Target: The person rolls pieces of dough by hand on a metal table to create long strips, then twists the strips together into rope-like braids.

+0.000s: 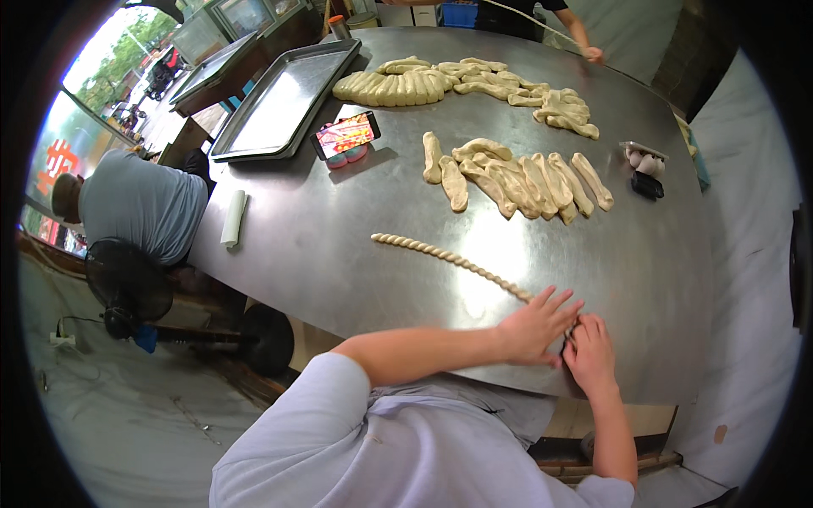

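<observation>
A long twisted rope of dough (454,258) runs slantwise over the steel table (356,279), its far end lying loose. My left hand (540,327) rests flat across the rope's near part, fingers spread. Close beside it, my right hand (591,352) has its fingers curled at the rope's near end, which is mostly hidden between the two hands. Beyond them lie several short strips of dough (537,184), some overlapping. Farther back sits a larger heap of dough strips (394,89), with more loose pieces (565,111) on its right.
A lit phone (348,135) leans on a stand near metal baking trays (279,101). A pale roll (234,219) lies at the left edge. Eggs (646,162) sit by a small black object (646,186). Across the table, another person's hand (594,55) holds a dough rope (533,20). A seated person (143,203) is left, near a fan (127,279).
</observation>
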`<action>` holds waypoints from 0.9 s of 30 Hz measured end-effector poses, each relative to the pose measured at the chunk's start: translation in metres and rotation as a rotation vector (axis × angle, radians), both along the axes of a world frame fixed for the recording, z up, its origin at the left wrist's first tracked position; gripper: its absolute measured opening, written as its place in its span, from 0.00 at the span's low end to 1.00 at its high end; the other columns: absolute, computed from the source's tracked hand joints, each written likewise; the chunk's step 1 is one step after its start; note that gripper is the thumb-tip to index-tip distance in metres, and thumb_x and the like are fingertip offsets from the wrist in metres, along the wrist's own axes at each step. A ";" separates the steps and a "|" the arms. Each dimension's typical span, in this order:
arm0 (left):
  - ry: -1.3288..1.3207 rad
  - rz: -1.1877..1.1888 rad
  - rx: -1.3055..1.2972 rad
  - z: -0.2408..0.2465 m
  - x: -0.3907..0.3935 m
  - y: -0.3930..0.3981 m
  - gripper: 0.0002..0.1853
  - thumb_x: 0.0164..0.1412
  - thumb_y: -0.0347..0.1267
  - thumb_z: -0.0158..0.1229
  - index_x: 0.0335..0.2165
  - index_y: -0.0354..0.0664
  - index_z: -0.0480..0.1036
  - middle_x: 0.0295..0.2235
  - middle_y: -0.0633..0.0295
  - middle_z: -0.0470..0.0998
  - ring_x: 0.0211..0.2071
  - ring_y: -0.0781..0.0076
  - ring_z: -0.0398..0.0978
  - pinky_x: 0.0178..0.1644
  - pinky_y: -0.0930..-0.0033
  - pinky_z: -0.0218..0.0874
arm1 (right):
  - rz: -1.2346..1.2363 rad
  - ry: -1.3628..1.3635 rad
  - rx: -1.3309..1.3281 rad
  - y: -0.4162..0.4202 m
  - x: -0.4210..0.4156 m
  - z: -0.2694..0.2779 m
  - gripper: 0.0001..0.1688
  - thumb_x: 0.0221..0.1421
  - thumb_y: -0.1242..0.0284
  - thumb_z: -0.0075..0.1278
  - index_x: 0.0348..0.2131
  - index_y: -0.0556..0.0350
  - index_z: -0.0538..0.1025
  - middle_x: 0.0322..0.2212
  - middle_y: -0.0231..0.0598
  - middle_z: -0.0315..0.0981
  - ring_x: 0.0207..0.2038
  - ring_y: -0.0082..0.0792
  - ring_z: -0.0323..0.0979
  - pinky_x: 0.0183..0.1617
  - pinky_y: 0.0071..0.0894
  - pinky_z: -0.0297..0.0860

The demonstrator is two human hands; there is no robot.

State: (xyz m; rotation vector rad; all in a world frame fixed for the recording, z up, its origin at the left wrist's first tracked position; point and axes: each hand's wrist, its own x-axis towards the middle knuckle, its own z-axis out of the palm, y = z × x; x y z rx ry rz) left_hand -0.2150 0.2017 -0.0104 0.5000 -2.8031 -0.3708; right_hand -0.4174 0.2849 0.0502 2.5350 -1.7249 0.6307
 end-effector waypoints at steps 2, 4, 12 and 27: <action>-0.114 0.101 -0.060 0.028 -0.006 0.004 0.60 0.64 0.73 0.54 0.75 0.37 0.62 0.79 0.47 0.52 0.80 0.39 0.45 0.80 0.26 0.37 | -0.215 0.052 0.269 -0.022 -0.015 -0.010 0.10 0.61 0.75 0.58 0.43 0.58 0.77 0.47 0.50 0.77 0.52 0.56 0.75 0.50 0.58 0.76; -0.098 0.211 -0.150 0.024 -0.031 -0.020 0.60 0.64 0.73 0.53 0.75 0.37 0.61 0.79 0.47 0.52 0.80 0.39 0.45 0.80 0.25 0.37 | -0.298 -0.043 0.353 -0.055 -0.023 -0.012 0.13 0.63 0.75 0.58 0.47 0.57 0.78 0.49 0.51 0.76 0.53 0.58 0.74 0.52 0.59 0.75; -0.097 0.180 -0.015 0.033 -0.020 0.007 0.58 0.65 0.72 0.54 0.74 0.37 0.62 0.79 0.52 0.55 0.80 0.39 0.44 0.78 0.18 0.35 | -0.215 0.053 0.226 -0.011 -0.023 -0.020 0.11 0.59 0.74 0.61 0.40 0.56 0.76 0.38 0.46 0.79 0.45 0.53 0.78 0.46 0.54 0.77; -0.049 0.008 -0.045 0.007 -0.036 -0.037 0.58 0.64 0.70 0.57 0.74 0.35 0.62 0.79 0.47 0.54 0.81 0.42 0.44 0.82 0.29 0.33 | -0.025 0.008 -0.125 -0.032 -0.015 -0.008 0.11 0.57 0.74 0.62 0.39 0.56 0.77 0.40 0.47 0.80 0.42 0.57 0.79 0.44 0.58 0.76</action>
